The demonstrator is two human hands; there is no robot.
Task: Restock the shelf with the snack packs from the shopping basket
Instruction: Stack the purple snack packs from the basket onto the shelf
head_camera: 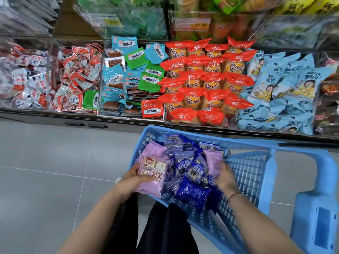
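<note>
Snack packs [189, 169]: heaped in the near end of the shopping basket [247, 143], lower centre of the frame; none has reached the shelf [128, 117] yet.
Kinds: dark blue packs [192, 193] in the middle of the heap, lilac ones at either side.
Left hand [135, 177]: grips the large lilac pack [153, 170] at the heap's left edge, thumb on top, fingers underneath.
Right hand [226, 176]: pushed in at the heap's right side against another lilac pack [213, 161]; the fingers are blurred, so I cannot tell whether it holds anything.
Step in hand: gathering packs out of the basket, I'd say, the very start of a load.
Next move: it calls for a firm hold on the slippery wrappers, a lift over the basket's rim, and a bin to take them; I see no bin of lilac or dark blue packs here.
Basket: blue plastic mesh; its far-right part shows bare grid.
Shelf bins, across the upper half: white-and-red small packs [27, 83] at far left, then red sachets [77, 79], green and blue flat packs [132, 79], orange packs [205, 79] stacked in neat rows, pale blue packs [286, 92] on the right.
Dividers: clear panels between the bins.
Floor [45, 162]: grey tile, lower left.
</note>
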